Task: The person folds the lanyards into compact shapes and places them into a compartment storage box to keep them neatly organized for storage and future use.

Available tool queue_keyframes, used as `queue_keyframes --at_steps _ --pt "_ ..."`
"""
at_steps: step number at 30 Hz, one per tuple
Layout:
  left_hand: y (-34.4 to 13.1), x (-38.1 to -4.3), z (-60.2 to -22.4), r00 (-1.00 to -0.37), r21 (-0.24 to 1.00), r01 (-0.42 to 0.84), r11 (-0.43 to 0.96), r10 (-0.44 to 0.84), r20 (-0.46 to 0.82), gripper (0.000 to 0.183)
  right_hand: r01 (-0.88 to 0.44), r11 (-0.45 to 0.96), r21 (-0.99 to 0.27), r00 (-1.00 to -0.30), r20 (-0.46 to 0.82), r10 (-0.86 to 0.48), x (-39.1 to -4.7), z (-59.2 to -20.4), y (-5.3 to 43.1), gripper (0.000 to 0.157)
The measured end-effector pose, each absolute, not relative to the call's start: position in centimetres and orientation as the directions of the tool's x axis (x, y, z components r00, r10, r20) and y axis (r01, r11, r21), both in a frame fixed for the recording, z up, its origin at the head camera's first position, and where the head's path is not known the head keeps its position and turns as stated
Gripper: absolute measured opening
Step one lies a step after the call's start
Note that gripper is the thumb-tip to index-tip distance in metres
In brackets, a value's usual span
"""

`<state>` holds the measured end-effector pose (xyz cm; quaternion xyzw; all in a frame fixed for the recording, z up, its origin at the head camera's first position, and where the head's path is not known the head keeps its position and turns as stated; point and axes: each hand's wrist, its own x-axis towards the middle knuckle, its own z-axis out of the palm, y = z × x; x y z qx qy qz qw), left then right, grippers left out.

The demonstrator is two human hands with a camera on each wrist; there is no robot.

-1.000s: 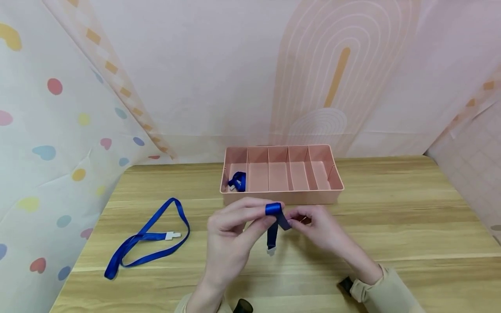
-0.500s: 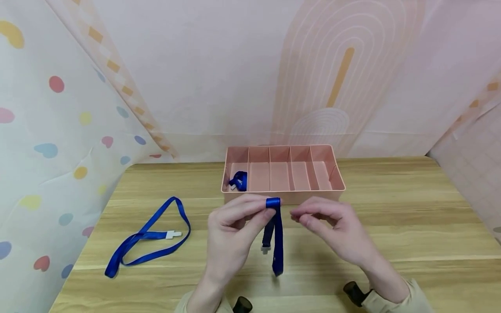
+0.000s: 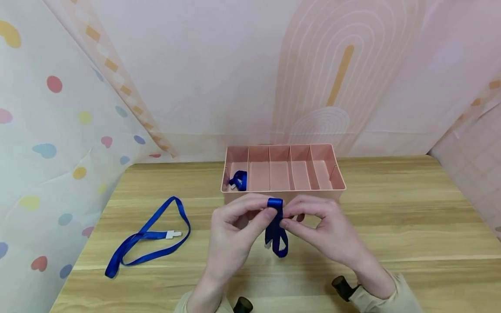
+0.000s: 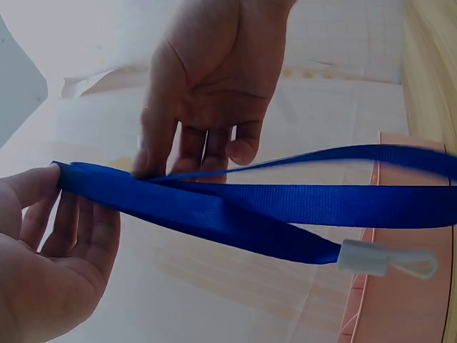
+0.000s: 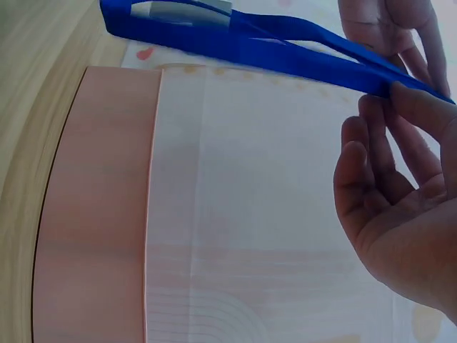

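Observation:
A blue lanyard hangs folded between both hands, in front of the pink box. My left hand pinches its top fold between thumb and fingers. Just below that fold, my right hand pinches a strand from the right side. In the left wrist view the lanyard's white plastic clip dangles at the end of one strap, and a second loop runs beside it. The right wrist view shows the right thumb and fingers meeting on the blue strap.
Behind the hands stands a pink box with several compartments; its leftmost one contains a coiled blue lanyard. Another blue lanyard with a white clip lies loosely looped on the wooden table at left. A patterned cloth hangs behind.
The right hand let go of the strap, drew back to the right, then came in again and pinched the lanyard. The hanging strand is now folded up into a shorter loop. The left hand stays nearly still.

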<state>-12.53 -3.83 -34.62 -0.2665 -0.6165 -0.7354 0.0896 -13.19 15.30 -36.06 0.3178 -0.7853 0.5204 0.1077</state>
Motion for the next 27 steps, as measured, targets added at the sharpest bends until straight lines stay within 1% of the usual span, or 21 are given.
queue_keyframes --at_steps 5,8,11,14,19,23,27 --pt "-3.92 -12.41 -34.40 -0.828 0.863 0.446 -0.238 0.256 0.499 0.015 -0.586 0.251 -0.770 -0.789 0.471 -0.395 -13.17 -36.16 15.27 0.014" --pt "-3.93 -12.36 -34.36 -0.812 0.854 0.459 -0.244 0.274 0.515 0.014 -0.594 0.236 -0.769 -0.779 0.477 -0.408 -13.12 -36.22 15.29 0.014" --pt "-3.92 -12.28 -34.25 -0.808 0.853 0.466 -0.236 0.277 0.519 0.014 -0.623 0.235 -0.746 -0.762 0.511 -0.398 -13.09 -36.27 15.24 0.016" --pt "-3.90 -12.13 -34.07 -0.813 0.861 0.456 -0.227 0.289 0.506 0.013 -0.647 0.267 -0.714 -0.757 0.561 -0.334 -13.04 -36.27 15.16 0.019" --pt "-3.85 -11.93 -33.82 -0.802 0.864 0.439 -0.245 0.326 0.500 0.012 -0.669 0.338 -0.663 -0.736 0.655 -0.172 -13.08 -36.24 15.09 0.022" --pt "-3.76 -11.85 -33.81 -0.799 0.862 0.447 -0.239 0.328 0.505 0.010 -0.702 0.379 -0.603 -0.679 0.727 -0.100 -13.31 -36.27 14.99 0.024" --pt "-3.64 -11.75 -33.82 -0.841 0.890 0.425 -0.165 0.290 0.456 0.011 -0.729 0.404 -0.553 -0.621 0.783 -0.049 -13.54 -36.28 14.84 0.021"
